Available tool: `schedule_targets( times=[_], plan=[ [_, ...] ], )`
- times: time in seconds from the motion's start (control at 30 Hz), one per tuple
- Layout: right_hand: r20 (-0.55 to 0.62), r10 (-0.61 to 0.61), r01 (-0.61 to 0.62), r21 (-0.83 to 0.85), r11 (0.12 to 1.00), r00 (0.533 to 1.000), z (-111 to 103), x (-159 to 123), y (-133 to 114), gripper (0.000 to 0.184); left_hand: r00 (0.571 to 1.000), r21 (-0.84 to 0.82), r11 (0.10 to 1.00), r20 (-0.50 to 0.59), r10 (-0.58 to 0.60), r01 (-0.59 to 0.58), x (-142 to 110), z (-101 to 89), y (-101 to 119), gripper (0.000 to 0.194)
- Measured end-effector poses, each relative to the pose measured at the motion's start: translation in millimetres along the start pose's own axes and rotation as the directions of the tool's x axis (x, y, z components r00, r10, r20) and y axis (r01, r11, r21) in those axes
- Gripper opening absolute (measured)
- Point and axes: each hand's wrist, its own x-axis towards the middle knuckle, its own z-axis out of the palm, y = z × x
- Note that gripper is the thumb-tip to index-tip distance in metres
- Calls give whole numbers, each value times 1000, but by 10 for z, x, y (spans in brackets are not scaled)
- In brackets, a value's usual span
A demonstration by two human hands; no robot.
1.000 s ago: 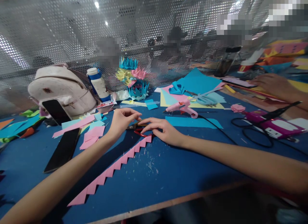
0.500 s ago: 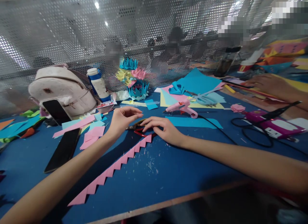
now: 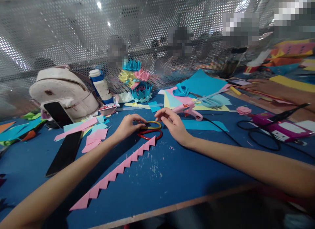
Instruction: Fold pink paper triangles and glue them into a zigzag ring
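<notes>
A pair of scissors (image 3: 160,134) with one yellow and one red handle loop lies at the middle of the table. My left hand (image 3: 130,125) is closed at their left side, thumb and fingers pinched at the yellow loop's base; the blades are hidden behind it. Just right of the loops is my right hand (image 3: 173,125), fingers loosely bent and apart, holding nothing I can see. A long pink folded-paper strip with a zigzag edge (image 3: 120,168) runs from the scissors toward the front left. Behind my right hand rests a pink glue gun (image 3: 188,110).
A black phone (image 3: 64,153) and pink paper scraps (image 3: 94,140) lie left, before a white backpack (image 3: 64,91). Folded paper flowers (image 3: 141,91) stand at the back. A purple power strip (image 3: 280,127) with cables is right, near another person's arm (image 3: 280,91).
My right hand has lifted off the scissors and moved slightly right and back, uncovering the handle loops. My left hand has come down and right onto the scissors.
</notes>
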Motion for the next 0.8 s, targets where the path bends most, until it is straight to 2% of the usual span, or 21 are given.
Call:
schedule_targets(
  times=[0.23, 0.4, 0.67, 0.8],
  plan=[
    [12, 55, -56, 43, 998, 998, -7, 8, 42, 11, 998, 4, 1000, 57, -2, 1, 50, 190, 139, 13],
    [19, 41, -42, 33, 999, 999, 2, -1, 29, 12, 1000, -5, 1000, 16, -12, 12, 56, 274, 232, 12],
    [41, 23, -23, 2, 1000, 999, 21, -17, 44, 13, 1000, 44, 999, 9, -6, 5, 20, 152, 255, 24],
    [33, -10, 11, -30, 999, 999, 20, -14, 52, 17, 1000, 31, 1000, -4, -8, 8, -36, 79, 277, 40]
  ],
)
